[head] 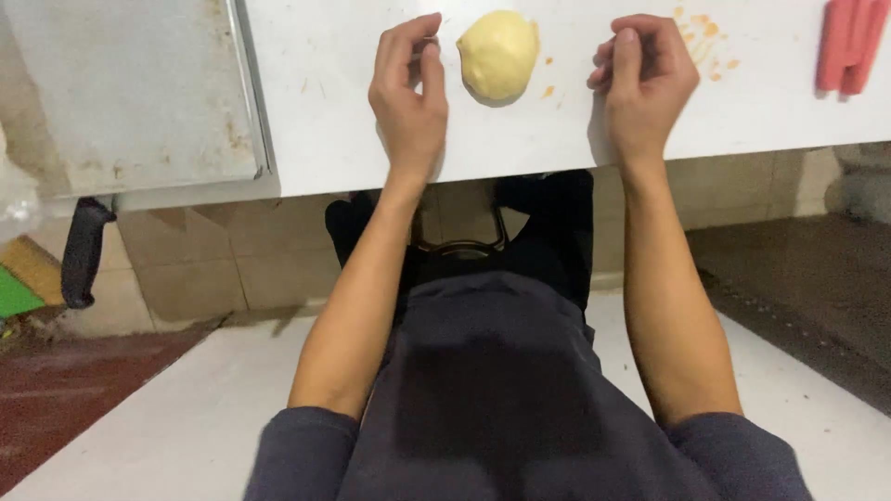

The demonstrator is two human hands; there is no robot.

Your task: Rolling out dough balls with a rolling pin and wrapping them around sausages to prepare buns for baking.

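Fingers of the left hand (408, 88) curl loosely inward, thumb near the fingertips and holding nothing, just beside the left flank of the dough ball (498, 54); the right hand (645, 79), a little farther off on the dough's other side, is bunched with thumb pressed against curled fingers, also empty. Smooth, pale yellow and roundish, the dough sits on the white board (557, 121) between both hands, with orange smears (705, 42) beyond the right hand and a pink-red plastic tool (849, 44) farther still, while a worn metal sheet (130, 93) lies well left of the dough.
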